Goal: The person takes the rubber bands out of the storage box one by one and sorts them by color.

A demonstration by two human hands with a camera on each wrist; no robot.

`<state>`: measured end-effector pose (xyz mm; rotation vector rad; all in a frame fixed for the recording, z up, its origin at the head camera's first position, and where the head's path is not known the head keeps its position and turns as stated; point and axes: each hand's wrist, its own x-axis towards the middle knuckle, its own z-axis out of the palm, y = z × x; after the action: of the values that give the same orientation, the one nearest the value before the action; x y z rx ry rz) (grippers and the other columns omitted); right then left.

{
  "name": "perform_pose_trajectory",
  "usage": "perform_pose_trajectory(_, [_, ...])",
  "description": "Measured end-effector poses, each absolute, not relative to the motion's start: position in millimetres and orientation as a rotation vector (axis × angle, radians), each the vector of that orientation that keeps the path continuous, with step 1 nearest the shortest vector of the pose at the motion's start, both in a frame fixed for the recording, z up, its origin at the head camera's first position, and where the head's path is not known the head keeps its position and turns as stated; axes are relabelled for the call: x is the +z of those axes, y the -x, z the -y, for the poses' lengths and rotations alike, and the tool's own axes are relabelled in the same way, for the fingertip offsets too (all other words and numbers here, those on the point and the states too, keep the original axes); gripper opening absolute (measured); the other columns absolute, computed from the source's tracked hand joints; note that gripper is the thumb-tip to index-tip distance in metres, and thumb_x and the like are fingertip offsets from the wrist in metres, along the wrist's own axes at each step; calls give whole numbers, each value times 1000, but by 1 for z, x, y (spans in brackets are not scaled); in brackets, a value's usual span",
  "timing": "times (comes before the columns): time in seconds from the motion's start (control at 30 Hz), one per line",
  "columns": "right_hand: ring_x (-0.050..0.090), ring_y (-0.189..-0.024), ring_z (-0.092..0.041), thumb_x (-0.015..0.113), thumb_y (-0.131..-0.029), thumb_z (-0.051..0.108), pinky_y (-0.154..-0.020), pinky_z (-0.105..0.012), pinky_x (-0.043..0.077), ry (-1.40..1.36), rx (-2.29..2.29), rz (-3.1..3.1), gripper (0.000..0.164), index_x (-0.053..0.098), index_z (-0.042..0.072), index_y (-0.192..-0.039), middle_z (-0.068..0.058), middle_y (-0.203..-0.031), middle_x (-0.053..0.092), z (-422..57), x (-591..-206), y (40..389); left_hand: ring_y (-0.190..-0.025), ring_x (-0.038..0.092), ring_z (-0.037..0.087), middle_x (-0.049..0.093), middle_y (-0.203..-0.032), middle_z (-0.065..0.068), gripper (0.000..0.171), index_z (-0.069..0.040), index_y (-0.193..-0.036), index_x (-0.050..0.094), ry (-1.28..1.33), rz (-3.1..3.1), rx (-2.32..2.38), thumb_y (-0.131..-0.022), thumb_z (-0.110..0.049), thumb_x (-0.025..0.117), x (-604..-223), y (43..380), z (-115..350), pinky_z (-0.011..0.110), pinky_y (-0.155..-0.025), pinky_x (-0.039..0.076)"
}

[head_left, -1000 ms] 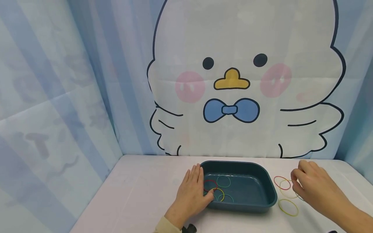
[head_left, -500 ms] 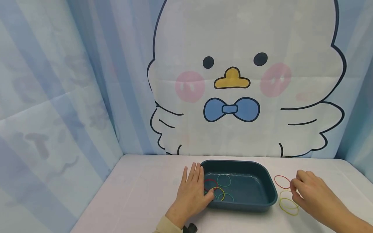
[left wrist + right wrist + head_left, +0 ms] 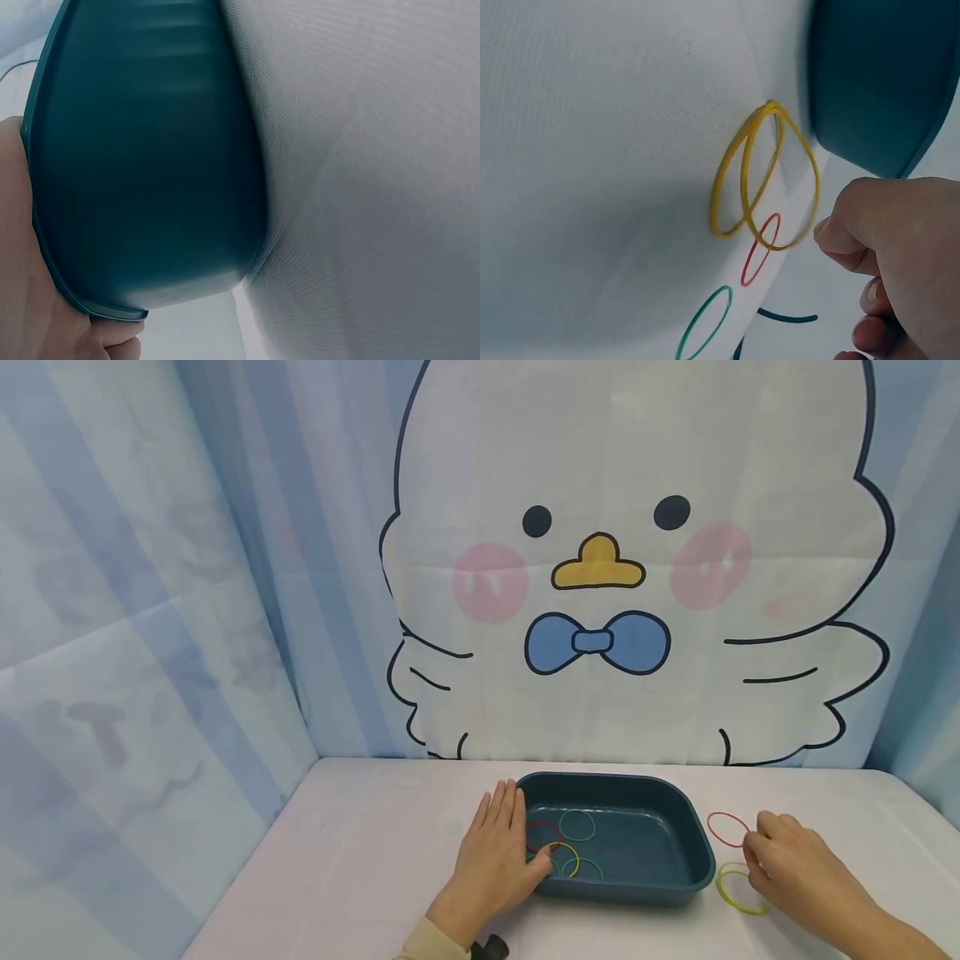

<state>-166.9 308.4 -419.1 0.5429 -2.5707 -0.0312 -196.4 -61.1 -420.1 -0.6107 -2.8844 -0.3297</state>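
Note:
My left hand holds the left side of a dark teal plastic tray, fingers along the outer wall and thumb hooked over the front rim. In the right wrist view, the thumb and index finger of my right hand pinch at the edge of a yellow rubber band, which stands tilted off the cloth. It overlaps a second yellow rubber band. Beyond lies a red rubber band. A green rubber band lies farther off, hidden behind the hand in the head view.
Inside the tray lie several rubber bands, among them a green one and a yellow one. The tabletop has a pale cloth. Behind it hangs a curtain with a cartoon bird. A black object shows beside my left wrist.
My right hand has moved nearer to me, drawing one yellow rubber band away from the red one and over the other yellow one. My left hand and the tray stay in place.

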Motion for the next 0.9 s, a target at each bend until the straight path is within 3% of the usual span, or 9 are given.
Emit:
perform_pose_trajectory(0.3, [33, -66, -13, 79, -65, 3, -54, -25, 26, -500, -21, 2561, 23, 59, 13, -68, 4, -71, 36, -310, -424, 170, -154, 16, 30, 19, -165, 18, 80, 3, -154, 26, 617, 2880, -346, -96, -48, 45, -419, 196, 61, 46, -125, 18])
perform_pose_trajectory(0.7, [30, -65, -13, 68, -60, 4, -53, -24, 22, -603, 19, 2343, 17, 55, 13, -66, 4, -69, 34, -302, -409, 174, -155, 16, 29, 21, -165, 17, 80, 2, -155, 27, 606, 2890, -363, -95, -48, 46, -421, 197, 60, 47, -125, 19])
perform_pose_trajectory(0.9, [32, -67, -14, 72, -59, 4, -55, -24, 23, -606, 2, 2337, 20, 57, 13, -69, 4, -71, 35, -293, -392, 175, -155, 15, 29, 20, -165, 17, 80, 2, -155, 26, 603, 2888, -368, -95, -47, 46, -420, 197, 61, 47, -125, 18])
